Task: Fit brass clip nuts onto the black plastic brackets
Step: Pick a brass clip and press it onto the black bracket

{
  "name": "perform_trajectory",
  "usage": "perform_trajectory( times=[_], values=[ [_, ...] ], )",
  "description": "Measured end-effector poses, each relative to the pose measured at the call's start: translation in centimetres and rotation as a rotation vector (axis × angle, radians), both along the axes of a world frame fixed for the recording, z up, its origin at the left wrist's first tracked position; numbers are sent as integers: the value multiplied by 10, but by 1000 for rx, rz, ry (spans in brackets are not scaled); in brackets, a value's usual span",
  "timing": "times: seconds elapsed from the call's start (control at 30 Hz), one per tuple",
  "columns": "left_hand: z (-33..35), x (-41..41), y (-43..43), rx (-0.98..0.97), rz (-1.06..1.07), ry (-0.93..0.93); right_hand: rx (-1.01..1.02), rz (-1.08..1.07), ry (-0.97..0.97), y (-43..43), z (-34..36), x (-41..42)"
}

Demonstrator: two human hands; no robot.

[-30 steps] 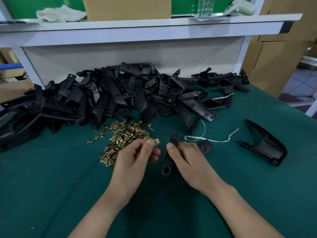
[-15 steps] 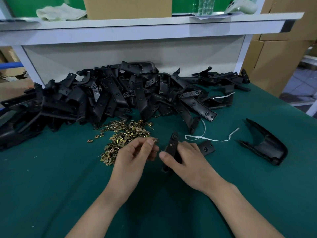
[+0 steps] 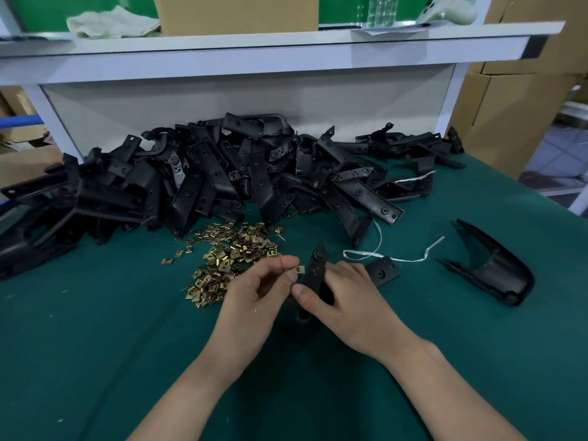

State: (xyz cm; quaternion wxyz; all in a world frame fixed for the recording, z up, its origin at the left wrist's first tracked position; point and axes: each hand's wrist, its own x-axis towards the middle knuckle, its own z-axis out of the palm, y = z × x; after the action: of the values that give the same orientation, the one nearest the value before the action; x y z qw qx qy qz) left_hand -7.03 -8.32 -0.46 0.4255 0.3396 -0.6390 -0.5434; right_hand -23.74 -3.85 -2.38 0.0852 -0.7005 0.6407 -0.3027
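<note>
Closing in since 1 second ago, the left hand (image 3: 251, 300) has brought its brass clip nut (image 3: 298, 269) across to the left edge of the black bracket (image 3: 318, 268), and the right thumb has slid further left along the part.

The left hand's thumb and forefinger pinch the clip; its other fingers curl loosely behind. The right hand (image 3: 346, 297) wraps the bracket, thumb on the near face and fingers behind, holding it tilted with its pointed end up. The clip sits just beside the bracket's edge, level with the upper holes; whether it touches yet I cannot tell.

This looks like the seating step for 1 clip. The next move probably calls for lining the clip's open mouth up with the edge and pushing it on until its hole sits over a bracket hole, while the right hand braces against that push.

The loose clip nuts (image 3: 229, 259) lie just beyond the left hand, with the heap of brackets (image 3: 222, 179) behind them. A white string (image 3: 381, 253) trails past the right knuckles, and a curved black cover (image 3: 490, 272) rests well apart to the right. The green mat (image 3: 95, 345) nearer the body gives both forearms free room.
</note>
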Motion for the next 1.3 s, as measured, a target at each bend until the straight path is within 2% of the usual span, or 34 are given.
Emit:
perform_trajectory(
  times=[0.5, 0.87, 1.3],
  values=[
    [1, 1, -1, 7, 6, 15, 46, 29, 99, 3, 10, 2],
    [-4, 0, -6, 235, -11, 102, 6, 42, 103, 3, 10, 2],
    [-4, 2, -8, 305, -42, 142, 29, 39, 160, 3, 15, 4]
  ],
)
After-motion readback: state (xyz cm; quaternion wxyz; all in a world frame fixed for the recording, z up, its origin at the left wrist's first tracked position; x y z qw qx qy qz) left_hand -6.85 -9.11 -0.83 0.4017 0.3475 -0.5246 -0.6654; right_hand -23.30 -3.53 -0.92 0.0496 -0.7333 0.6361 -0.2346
